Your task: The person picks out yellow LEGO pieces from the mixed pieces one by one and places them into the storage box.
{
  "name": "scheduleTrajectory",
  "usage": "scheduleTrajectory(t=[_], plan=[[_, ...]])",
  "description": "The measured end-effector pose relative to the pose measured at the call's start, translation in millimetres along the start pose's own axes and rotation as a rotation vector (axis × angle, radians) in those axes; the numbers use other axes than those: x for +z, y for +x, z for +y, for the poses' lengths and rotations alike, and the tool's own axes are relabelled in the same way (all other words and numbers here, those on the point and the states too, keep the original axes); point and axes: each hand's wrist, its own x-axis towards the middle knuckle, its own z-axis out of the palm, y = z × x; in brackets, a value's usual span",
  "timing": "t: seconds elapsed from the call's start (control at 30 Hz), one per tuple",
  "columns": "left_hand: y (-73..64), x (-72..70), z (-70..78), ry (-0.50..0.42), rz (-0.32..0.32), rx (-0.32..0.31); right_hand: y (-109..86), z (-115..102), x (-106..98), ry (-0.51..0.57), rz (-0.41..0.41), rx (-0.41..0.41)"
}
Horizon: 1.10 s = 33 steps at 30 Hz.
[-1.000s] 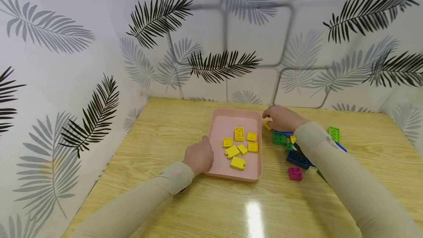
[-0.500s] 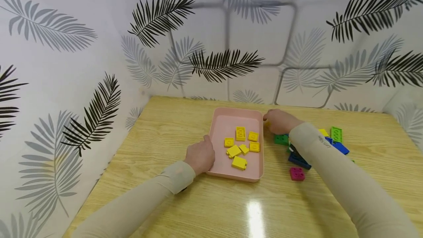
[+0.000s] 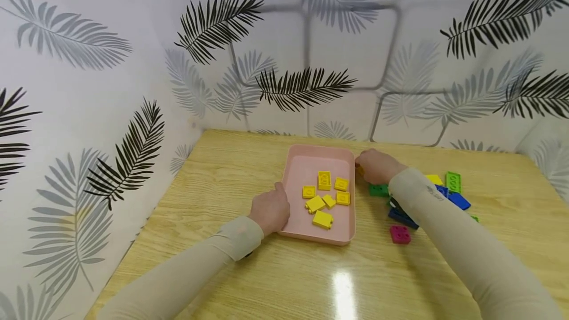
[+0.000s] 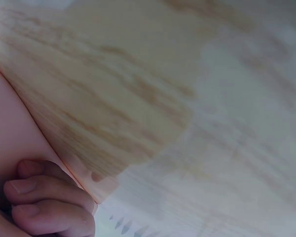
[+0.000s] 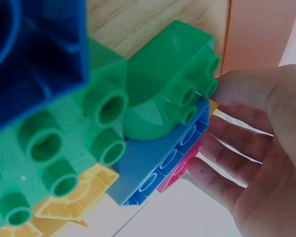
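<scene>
My left hand [image 3: 270,209] holds the left side of a pink tray [image 3: 300,162], with the thumb at its rim. In the left wrist view its fingers [image 4: 54,195] are curled beside the tray wall. Several yellow toy bricks [image 3: 322,220] lie loose in the tray. Just outside the tray's right wall, my right hand [image 3: 378,166] pinches a yellow brick [image 5: 213,106]. Most of that brick is hidden by the hand; only a small edge shows by the thumb. Green bricks [image 5: 172,64] and a blue brick [image 5: 158,160] sit close to the right fingertips.
A pile of bricks lies under and around the right forearm. Among them are a magenta brick [image 3: 400,234], a dark blue brick [image 3: 403,218], a blue brick [image 3: 459,201] and a light green brick [image 3: 453,182]. A patterned wall [image 3: 329,130] borders the wooden table [image 3: 240,162].
My right hand has lowered and its fingers have come together on the yellow brick beside the tray. The left hand and the bricks inside the tray have kept their places.
</scene>
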Motion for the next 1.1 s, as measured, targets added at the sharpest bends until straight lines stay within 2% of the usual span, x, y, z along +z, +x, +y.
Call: scheduleTrajectory(t=[0.23,0.6,0.9,1.1], plan=[[1.8,0.5,0.2,0.008,-0.006,-0.003,-4.9,0.0,-6.8,-0.042,0.054,-0.022],[2.1,1.7,0.6,0.006,-0.008,0.002,-29.9,-14.8,-25.6,-0.029,0.130,-0.052],[1.4,3.0,0.5,0.023,0.015,0.006,-51.5,-47.7,-30.1,-0.027,0.113,-0.154],[2.2,3.3,0.8,0.014,0.011,0.011,-60.7,-65.7,-29.8,-0.002,0.083,-0.188]])
